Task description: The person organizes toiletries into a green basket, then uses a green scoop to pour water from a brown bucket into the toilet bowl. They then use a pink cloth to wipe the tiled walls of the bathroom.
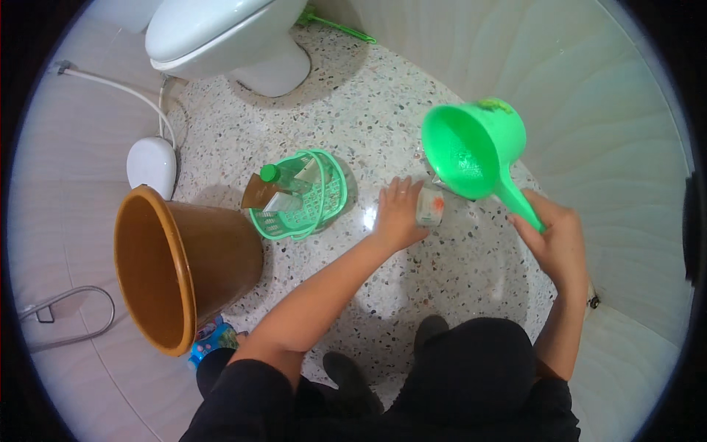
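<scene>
My right hand (554, 239) grips the handle of a green plastic dipper (471, 147), which is tipped so its open mouth faces left and down. Water runs from it onto a small pale block with an orange mark (430, 205), held at its left side by my left hand (398, 216) just above the wet speckled floor (368, 118). Both forearms reach in from the lower edge over my dark-clothed knees.
A brown bucket (173, 269) lies tilted at the left. A green basket (303, 197) with a green-capped bottle stands beside it. A white toilet (221, 40) is at the top, a white hose and sprayer (151, 163) at left, tiled walls right.
</scene>
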{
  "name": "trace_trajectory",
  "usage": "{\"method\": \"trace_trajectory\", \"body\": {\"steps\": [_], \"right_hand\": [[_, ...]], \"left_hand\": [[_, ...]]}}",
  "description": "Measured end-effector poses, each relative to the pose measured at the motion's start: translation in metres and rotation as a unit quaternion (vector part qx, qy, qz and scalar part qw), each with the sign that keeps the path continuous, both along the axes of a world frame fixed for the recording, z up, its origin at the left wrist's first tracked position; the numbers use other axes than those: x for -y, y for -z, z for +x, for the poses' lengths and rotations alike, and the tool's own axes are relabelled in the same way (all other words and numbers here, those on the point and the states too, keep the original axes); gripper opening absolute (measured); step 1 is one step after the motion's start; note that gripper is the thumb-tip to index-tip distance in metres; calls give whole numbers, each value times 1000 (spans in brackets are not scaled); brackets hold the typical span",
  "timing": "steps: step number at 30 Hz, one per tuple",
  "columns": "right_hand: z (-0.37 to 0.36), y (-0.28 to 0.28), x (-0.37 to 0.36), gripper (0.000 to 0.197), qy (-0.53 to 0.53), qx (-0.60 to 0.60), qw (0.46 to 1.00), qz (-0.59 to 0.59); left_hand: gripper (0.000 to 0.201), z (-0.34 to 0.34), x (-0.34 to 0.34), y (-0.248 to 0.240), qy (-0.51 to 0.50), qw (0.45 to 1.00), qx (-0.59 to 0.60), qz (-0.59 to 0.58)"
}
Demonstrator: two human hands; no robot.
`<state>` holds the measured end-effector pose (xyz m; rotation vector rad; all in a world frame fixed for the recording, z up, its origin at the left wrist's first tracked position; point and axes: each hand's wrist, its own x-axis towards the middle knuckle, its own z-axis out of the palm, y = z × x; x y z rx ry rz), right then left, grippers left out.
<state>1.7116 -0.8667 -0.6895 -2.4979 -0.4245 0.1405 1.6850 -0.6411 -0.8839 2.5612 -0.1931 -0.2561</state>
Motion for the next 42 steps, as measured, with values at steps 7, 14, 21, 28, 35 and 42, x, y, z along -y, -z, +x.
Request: {"method": "trace_trajectory", "body": {"steps": [7,14,21,28,35,42], "right_hand": [[-12,48,9,24,-14,-35,999,-4],[-8,58,-7,26,-39,15,999,33],[-5,61,-16,29,-65,15,997,25],[-7,63,-16,30,-59,40,996,-50],[-5,61,-27,32,-57,71,995,-35],[0,59,-23,32,-41,20,997,69]], "left_hand": [[86,27,16,41,50,991,-115,42],[74,23,-23,50,-327,844,-312,-290],[57,26,-43,66,-394,659,-421,-483],[95,20,8,37,-269,960,-66,-36],[88,39,-15,62,-99,993,-26,-52],[66,26,-19,48,-341,665,-329,-577]]}}
